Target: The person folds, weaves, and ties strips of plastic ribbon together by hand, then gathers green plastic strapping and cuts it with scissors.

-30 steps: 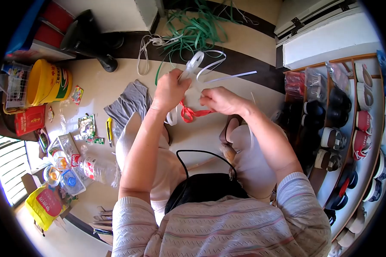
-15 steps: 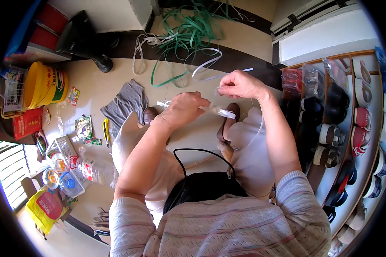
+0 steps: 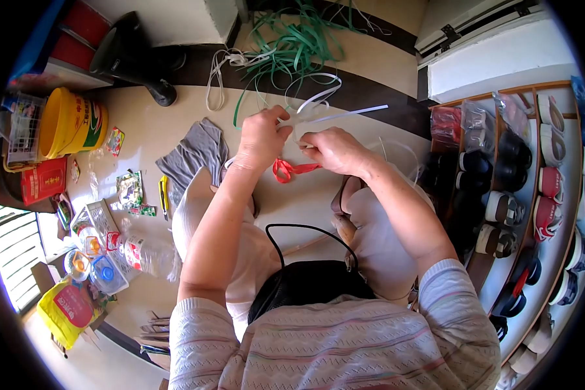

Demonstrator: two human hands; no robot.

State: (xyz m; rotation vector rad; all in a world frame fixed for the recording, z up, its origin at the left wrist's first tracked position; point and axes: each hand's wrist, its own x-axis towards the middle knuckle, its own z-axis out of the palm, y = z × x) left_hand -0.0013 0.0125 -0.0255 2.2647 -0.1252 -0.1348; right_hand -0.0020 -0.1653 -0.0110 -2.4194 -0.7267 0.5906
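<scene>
The left hand (image 3: 261,138) and right hand (image 3: 335,148) have closed up, both pinching pale strip (image 3: 297,123) — red ribbon (image 3: 283,171) reappearing at six o'clock — work seemingly regathered between them.

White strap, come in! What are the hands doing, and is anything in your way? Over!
Left hand and right hand: both pinching, apparently on white strap. Strap's free end sticks out rightward. Red ribbon close by, nothing clearly blocking.

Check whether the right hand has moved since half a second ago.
Yes: the right hand has shifted leftward in the view, farther from the shoe rack.
</scene>
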